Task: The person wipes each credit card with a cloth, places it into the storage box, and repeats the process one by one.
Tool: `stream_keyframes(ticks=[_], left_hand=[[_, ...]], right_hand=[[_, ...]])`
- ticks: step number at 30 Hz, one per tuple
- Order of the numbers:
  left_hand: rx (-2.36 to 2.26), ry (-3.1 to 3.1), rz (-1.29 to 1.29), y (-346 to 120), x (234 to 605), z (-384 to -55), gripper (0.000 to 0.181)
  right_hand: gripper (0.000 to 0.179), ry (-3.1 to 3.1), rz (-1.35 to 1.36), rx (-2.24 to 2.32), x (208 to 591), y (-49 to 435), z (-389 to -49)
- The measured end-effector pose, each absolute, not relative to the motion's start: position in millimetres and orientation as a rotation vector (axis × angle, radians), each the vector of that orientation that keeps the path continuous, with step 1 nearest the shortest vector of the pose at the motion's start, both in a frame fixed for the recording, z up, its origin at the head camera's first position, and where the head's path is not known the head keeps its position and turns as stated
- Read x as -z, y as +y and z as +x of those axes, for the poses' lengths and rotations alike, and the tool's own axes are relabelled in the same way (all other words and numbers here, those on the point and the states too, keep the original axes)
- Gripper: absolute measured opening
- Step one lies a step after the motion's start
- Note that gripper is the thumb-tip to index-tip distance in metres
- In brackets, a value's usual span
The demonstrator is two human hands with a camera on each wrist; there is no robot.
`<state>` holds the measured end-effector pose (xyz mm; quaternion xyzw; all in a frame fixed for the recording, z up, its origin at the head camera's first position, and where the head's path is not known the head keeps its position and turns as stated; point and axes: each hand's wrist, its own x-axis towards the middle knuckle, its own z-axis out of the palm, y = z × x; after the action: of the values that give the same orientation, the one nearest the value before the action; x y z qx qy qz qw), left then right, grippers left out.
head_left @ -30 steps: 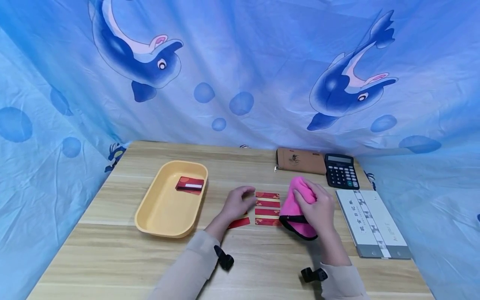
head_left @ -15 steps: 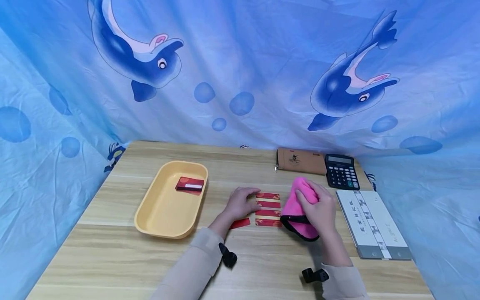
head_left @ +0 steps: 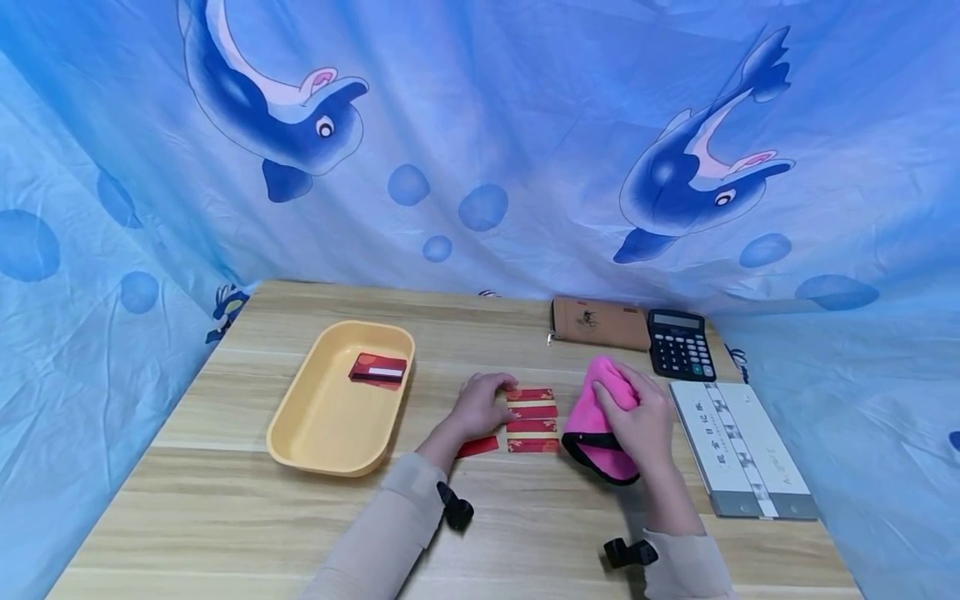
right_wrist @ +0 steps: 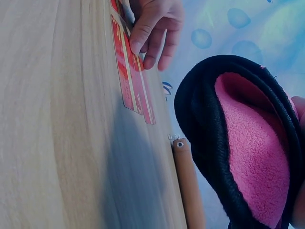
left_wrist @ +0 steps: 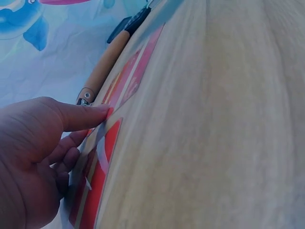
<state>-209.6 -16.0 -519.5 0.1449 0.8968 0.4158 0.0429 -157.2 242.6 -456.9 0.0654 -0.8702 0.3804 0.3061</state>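
My left hand (head_left: 480, 408) pinches the left end of a red card (head_left: 534, 412) with a yellow stripe, thumb at its near edge and a finger at its far edge. Directly below lies a second striped red card (head_left: 532, 446). Another red card (head_left: 477, 447) is partly hidden under the left hand. My right hand (head_left: 645, 417) grips a bright pink fleece item (head_left: 596, 408) with black trim, raised a little off the table. In the right wrist view, the black-rimmed opening of this pink item (right_wrist: 257, 148) shows its fuzzy lining; its exact kind is unclear.
A yellow tray (head_left: 281, 437) at left contains a red card with a dark and a white strip (head_left: 378, 371). At the back right are a brown zip wallet (head_left: 603, 323) and a black calculator (head_left: 681, 346). A white-and-grey book (head_left: 742, 450) lies at the right edge.
My left hand has moved slightly right onto the upper card's end, and that card has shifted a little toward the lower one. The right hand keeps its hold on the pink item, almost unmoved.
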Motion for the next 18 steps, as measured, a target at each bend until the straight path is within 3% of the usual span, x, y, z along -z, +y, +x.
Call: stream_keyframes(ticks=[11, 18], left_hand=[[-1.359, 2.722, 0.476, -16.8, 526.8, -209.6, 0.041], [-1.109, 2.846, 0.564, -19.0, 522.3, -208.0, 0.065]], right_hand=[[0.046, -2.286, 0.151, -1.002, 458.9, 246.0, -158.0], [0.045, -2.259, 0.155, -1.005, 458.4, 247.0, -158.5]])
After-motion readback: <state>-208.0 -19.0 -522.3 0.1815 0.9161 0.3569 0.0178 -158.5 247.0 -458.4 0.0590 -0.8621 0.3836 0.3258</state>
